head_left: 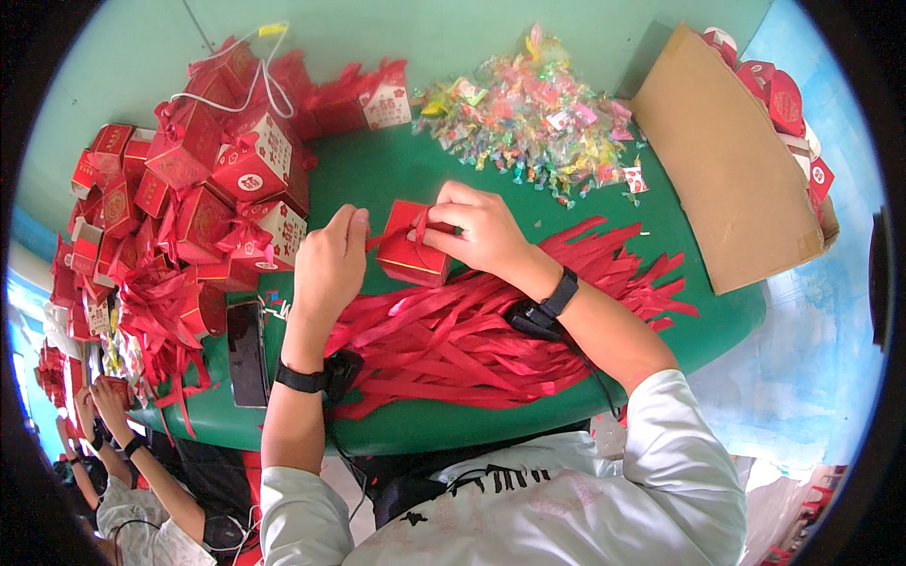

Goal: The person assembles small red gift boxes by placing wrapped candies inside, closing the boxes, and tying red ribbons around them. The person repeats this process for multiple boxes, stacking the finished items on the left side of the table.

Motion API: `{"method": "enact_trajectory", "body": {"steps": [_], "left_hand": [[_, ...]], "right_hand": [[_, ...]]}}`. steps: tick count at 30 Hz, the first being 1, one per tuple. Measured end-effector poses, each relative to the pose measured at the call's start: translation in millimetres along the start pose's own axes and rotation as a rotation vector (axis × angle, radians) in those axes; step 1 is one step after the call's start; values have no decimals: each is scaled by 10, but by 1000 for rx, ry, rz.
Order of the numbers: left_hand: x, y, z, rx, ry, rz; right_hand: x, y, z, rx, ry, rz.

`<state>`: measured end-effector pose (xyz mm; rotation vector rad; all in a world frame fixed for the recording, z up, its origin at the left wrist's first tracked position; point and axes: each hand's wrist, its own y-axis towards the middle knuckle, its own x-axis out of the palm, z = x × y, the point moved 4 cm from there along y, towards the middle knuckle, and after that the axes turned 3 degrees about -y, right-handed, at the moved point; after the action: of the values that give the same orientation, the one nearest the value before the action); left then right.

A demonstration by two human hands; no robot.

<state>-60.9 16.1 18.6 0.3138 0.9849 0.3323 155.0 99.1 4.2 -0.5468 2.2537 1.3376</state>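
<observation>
A small red gift box (408,263) sits on the green table between my hands, with a red ribbon (420,226) across its top. My right hand (479,226) reaches over the box's right side, thumb and fingers pinching the ribbon in a loop. At the box's left, my left hand (332,257) has its fingers closed on the ribbon's other end, which stretches toward the box top; the fingertips are partly hidden. Just below the box and under my forearms spreads a thick heap of loose red ribbon strips (453,354).
Finished-looking red boxes (193,179) with ribbons pile up at left. Wrapped candies (538,123) are heaped at the back. A cardboard box (727,160) with red packages stands at right. A phone (247,354) lies by my left forearm. Another person's hands (106,404) work at lower left.
</observation>
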Motion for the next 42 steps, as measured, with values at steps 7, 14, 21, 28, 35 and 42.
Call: {"method": "enact_trajectory", "body": {"steps": [7,14,21,28,35,42], "left_hand": [[-130,46,14,-319,-304,-229],[-168,22,-50,-104,-326,-183],[-212,87,-217,-248,-47,-208],[-190,62,-310,-257,-387,-551],[-161,57,-417,-84,-498,-575],[-14,12,-518,-369,-652,-603]], "right_hand": [[1,-6,25,24,-12,-20],[4,-9,16,36,14,-18],[5,-14,32,31,6,-10],[9,-15,33,55,21,-28],[-9,-23,31,36,13,-16],[22,-30,57,45,41,-25]]}}
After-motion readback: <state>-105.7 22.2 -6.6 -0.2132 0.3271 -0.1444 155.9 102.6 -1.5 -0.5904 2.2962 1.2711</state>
